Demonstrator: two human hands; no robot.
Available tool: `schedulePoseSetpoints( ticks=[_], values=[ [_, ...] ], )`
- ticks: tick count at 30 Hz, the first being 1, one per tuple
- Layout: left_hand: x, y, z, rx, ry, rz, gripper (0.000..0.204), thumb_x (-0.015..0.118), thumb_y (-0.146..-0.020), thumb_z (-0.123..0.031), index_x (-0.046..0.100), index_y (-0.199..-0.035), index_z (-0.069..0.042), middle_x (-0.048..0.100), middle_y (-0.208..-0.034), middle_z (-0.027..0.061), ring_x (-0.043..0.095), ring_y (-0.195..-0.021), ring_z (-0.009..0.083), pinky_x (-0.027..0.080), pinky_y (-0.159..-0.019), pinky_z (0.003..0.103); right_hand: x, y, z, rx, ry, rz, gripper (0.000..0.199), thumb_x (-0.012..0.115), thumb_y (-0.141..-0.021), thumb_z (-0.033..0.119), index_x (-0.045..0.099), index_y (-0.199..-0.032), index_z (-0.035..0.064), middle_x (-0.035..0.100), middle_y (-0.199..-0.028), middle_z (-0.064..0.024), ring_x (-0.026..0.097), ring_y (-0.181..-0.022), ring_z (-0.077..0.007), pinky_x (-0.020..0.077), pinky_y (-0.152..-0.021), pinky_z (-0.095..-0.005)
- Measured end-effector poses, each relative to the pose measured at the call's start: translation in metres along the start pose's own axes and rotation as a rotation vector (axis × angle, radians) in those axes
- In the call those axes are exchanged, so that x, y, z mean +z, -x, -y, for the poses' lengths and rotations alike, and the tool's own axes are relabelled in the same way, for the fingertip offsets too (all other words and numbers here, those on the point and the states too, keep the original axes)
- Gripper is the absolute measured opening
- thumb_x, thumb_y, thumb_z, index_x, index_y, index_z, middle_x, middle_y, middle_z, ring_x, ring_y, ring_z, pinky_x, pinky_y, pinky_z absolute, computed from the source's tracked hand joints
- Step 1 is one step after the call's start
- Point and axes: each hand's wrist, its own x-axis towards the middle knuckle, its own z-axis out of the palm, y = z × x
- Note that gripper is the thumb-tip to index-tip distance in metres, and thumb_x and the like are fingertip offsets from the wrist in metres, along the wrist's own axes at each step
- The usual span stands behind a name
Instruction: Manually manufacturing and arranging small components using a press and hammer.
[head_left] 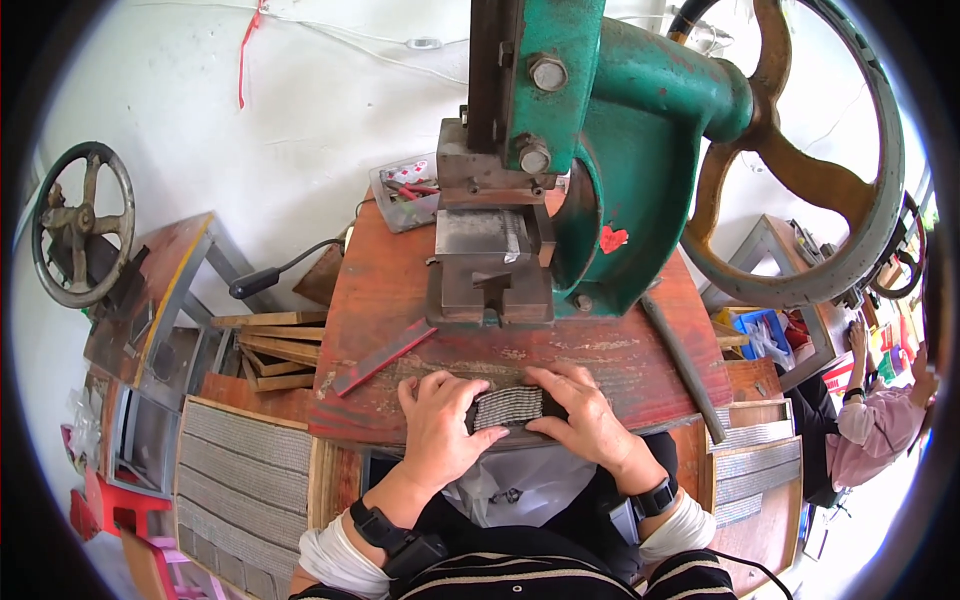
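Note:
My left hand (441,418) and my right hand (582,412) close round the two ends of a small block of ribbed silver-grey strips (508,407) at the front edge of the red-brown worktable (590,350). Dark pieces show at the block's ends, partly hidden by my fingers. Beyond my hands stands a green hand press (640,170) with a steel die (490,275) under its ram. A flat red-edged bar (385,358) lies left of the die, and a dark metal rod (682,370) rests along the table's right side.
Wooden trays of similar grey strips stand at left (245,480) and right (755,475). A clear plastic box (405,205) of tools sits behind the press. The large handwheel (800,170) overhangs at right. Another person in a pink top (880,435) is at far right.

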Motion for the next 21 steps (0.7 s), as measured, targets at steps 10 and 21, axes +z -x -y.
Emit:
schedulePoseSetpoints(
  ticks=[10,21],
  values=[
    [0.001,0.001,0.003,0.043,-0.032,0.032,0.051,0.084,-0.062,-0.033,0.069,-0.105,-0.011,0.061,-0.100,0.0027,0.048,-0.109,0.0256,0.025,-0.099,0.052,0.010,0.001,0.017,0.098,0.459,0.045,0.087,0.074,-0.071,0.048,0.043,-0.139,0.0028,0.037,-0.144,-0.0171,0.027,-0.135,-0.0438,0.0235,-0.106,-0.0599],
    [-0.012,-0.015,0.005,0.158,0.117,0.043,0.044,0.085,-0.065,-0.024,0.067,-0.100,-0.005,0.061,-0.096,0.0046,0.056,-0.092,0.0226,0.039,-0.089,0.041,-0.013,-0.016,0.005,0.000,-0.249,0.050,0.071,0.079,-0.068,0.008,0.050,-0.132,0.0052,0.063,-0.110,-0.0104,0.055,-0.108,-0.0281,0.0435,-0.097,-0.0399]
  ],
)
